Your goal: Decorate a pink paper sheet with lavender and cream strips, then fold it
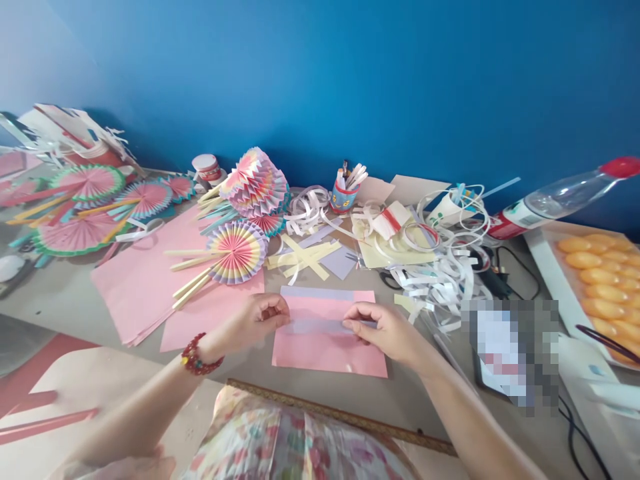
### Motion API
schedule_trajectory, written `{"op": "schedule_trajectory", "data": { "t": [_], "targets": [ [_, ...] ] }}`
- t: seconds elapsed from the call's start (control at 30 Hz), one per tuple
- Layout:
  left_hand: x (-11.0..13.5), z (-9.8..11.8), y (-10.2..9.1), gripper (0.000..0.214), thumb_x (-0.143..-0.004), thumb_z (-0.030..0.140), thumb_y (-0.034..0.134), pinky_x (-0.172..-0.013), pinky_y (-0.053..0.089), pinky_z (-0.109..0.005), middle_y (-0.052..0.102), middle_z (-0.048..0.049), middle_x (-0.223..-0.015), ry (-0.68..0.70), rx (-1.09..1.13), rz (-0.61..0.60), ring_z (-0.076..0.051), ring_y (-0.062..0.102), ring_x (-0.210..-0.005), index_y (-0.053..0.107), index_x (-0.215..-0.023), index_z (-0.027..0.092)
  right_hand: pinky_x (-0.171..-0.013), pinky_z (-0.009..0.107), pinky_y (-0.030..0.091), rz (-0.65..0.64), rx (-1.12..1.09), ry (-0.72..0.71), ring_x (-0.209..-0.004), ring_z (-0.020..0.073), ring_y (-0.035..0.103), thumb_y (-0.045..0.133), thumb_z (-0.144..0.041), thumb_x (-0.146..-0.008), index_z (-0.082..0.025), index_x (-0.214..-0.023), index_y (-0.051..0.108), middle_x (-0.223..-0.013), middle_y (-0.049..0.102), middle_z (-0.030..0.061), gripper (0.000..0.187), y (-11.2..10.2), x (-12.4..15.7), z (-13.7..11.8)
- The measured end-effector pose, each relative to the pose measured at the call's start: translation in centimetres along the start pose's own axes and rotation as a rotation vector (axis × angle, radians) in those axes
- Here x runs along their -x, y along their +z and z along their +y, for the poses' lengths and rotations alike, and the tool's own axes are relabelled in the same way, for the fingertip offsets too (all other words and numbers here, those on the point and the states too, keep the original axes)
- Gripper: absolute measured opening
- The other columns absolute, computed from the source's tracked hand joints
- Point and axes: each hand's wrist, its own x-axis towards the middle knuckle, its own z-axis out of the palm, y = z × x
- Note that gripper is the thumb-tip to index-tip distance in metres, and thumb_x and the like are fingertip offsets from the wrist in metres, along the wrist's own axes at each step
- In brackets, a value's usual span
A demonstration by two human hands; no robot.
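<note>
A pink paper sheet (327, 357) lies flat on the table in front of me, with a lavender paper band (317, 293) along its far edge. Across the middle of the sheet stretches a narrow lavender paper strip (315, 326). My left hand (260, 320), with a red bead bracelet (199, 357) at the wrist, pinches the strip's left end near the sheet's left edge. At the other end, the thumb and fingers of my right hand (383, 328) are closed on the strip. Whether the strip touches the sheet I cannot tell.
Folded paper fans (237, 252) and pink sheets (135, 287) lie to the left. Yellow strips (307, 257), a pen cup (344, 193) and curled white strips (440, 287) lie beyond my hands. A plastic bottle (560, 197) leans at the right, near a box (550, 287) of yellow-orange items.
</note>
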Motion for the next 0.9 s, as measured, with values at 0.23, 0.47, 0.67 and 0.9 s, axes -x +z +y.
{"op": "schedule_trajectory", "data": {
  "t": [0.23, 0.47, 0.67, 0.9],
  "targets": [
    [1.0, -0.7, 0.5, 0.018, -0.091, 0.032, 0.053, -0.060, 0.039, -0.020, 0.064, -0.0001, -0.080, 0.026, -0.142, -0.014, -0.012, 0.055, -0.068, 0.060, -0.081, 0.018, -0.065, 0.024, 0.042, 0.067, 0.209, -0.016, -0.069, 0.0143, 0.058, 0.057, -0.037, -0.088, -0.023, -0.075, 0.061, -0.075, 0.065, -0.0027, 0.019, 0.3, 1.5, 0.0],
    [2.4, 0.3, 0.8, 0.016, -0.092, 0.026, 0.051, -0.066, 0.041, -0.023, 0.062, -0.0005, -0.084, 0.041, -0.248, -0.031, -0.014, 0.057, -0.074, 0.056, -0.079, 0.019, -0.071, 0.027, 0.042, 0.095, 0.354, -0.178, -0.081, 0.0172, 0.058, 0.060, -0.036, -0.089, -0.023, -0.073, 0.056, -0.086, 0.062, 0.0019, 0.021, 0.6, 2.8, 0.6],
    [3.2, 0.2, 1.1, 0.019, -0.094, 0.026, 0.050, -0.071, 0.042, -0.024, 0.061, -0.0009, -0.084, 0.034, -0.344, -0.064, -0.015, 0.058, -0.076, 0.056, -0.078, 0.020, -0.077, 0.032, 0.044, 0.069, 0.472, -0.276, -0.092, 0.0207, 0.057, 0.057, -0.031, -0.092, -0.022, -0.075, 0.057, -0.094, 0.062, 0.0048, 0.019, 1.1, 3.1, 0.8],
    [3.3, -0.5, 1.7, 0.021, -0.098, 0.028, 0.046, -0.075, 0.044, -0.028, 0.059, -0.0043, -0.090, 0.052, -0.514, -0.090, -0.019, 0.058, -0.085, 0.056, -0.082, 0.019, -0.081, 0.034, 0.043, 0.030, 0.545, -0.298, -0.095, 0.0210, 0.056, 0.063, -0.021, -0.089, -0.021, -0.074, 0.055, -0.098, 0.062, 0.0034, 0.017, 1.8, 3.0, 1.2]
  ]
}}
